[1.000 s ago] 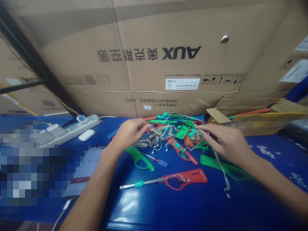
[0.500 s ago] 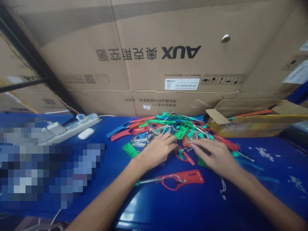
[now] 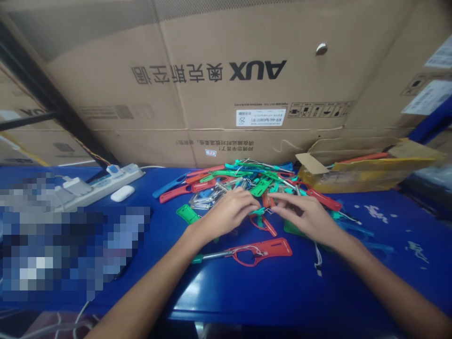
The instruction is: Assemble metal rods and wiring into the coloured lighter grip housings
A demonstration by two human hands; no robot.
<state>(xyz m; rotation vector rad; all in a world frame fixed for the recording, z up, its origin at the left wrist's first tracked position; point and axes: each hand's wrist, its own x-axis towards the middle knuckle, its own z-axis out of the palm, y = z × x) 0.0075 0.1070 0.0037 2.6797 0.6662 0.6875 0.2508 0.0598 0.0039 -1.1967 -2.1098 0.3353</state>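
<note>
My left hand [image 3: 231,212] is closed in a pinch on a small green plastic piece [image 3: 258,211] above the near side of a heap of long-necked lighters. Facing it, my right hand [image 3: 302,214] has thumb and fingers drawn together on a thin white cord [image 3: 269,210] beside that piece. Just below the fingers lies a red lighter part [image 3: 269,228] with a trigger loop. Nearer to me, a red long-necked lighter [image 3: 275,248] with a green tip lies crosswise, a white cord on it. A green handle [image 3: 188,214] lies left of my left wrist.
Behind the hands, red, blue and green lighters [image 3: 176,192] and clear parts [image 3: 203,201] are piled on the blue table [image 3: 226,292]. An open carton [image 3: 367,175] holds something red at the right. A power strip [image 3: 132,175] and white case [image 3: 122,193] lie left. Large cardboard [image 3: 212,103] stands behind.
My fingertips have come closer together, and the small green piece now shows between them. The whole view has shifted slightly.
</note>
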